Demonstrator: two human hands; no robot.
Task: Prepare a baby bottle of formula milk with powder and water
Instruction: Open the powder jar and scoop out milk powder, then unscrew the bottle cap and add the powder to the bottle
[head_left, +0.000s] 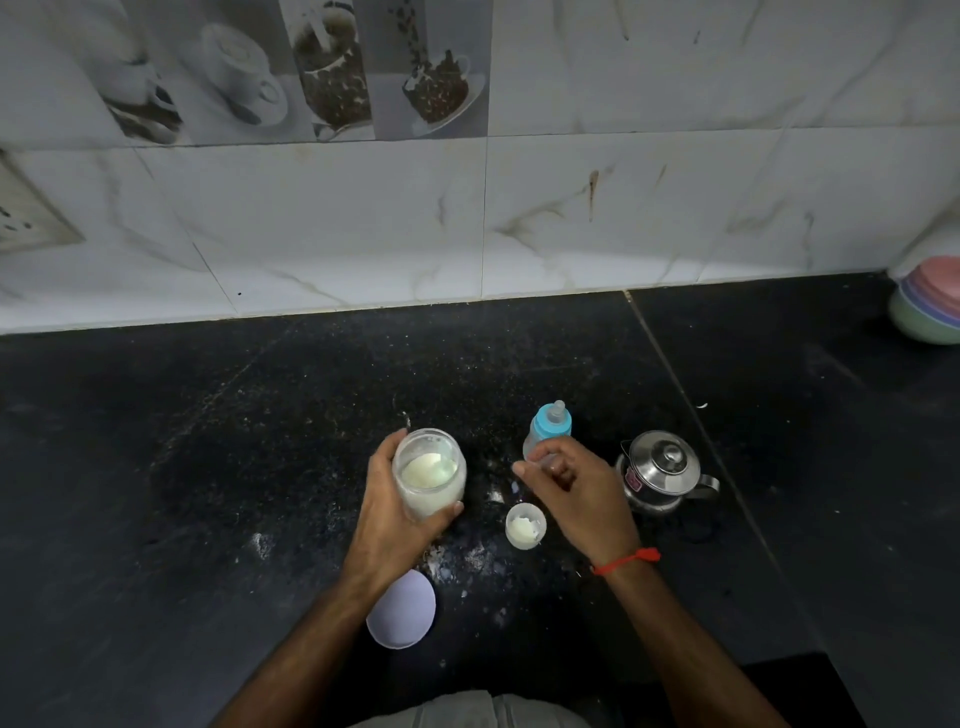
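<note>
My left hand (395, 514) is wrapped around an open clear jar (429, 474) holding white formula powder, tilted slightly toward me. The baby bottle (549, 425), clear with a blue collar and teat on top, stands just right of the jar. My right hand (576, 488) curls around its lower part and hides the body. A small white cup (525, 526) with a little powder in it sits on the black counter between my hands. The jar's white lid (401, 609) lies flat near my left forearm.
A small steel kettle (662, 470) with its lid on stands right of my right hand. Stacked pastel bowls (930, 306) sit at the far right by the tiled wall. Spilled powder (457, 564) dusts the counter (208, 467) between my forearms.
</note>
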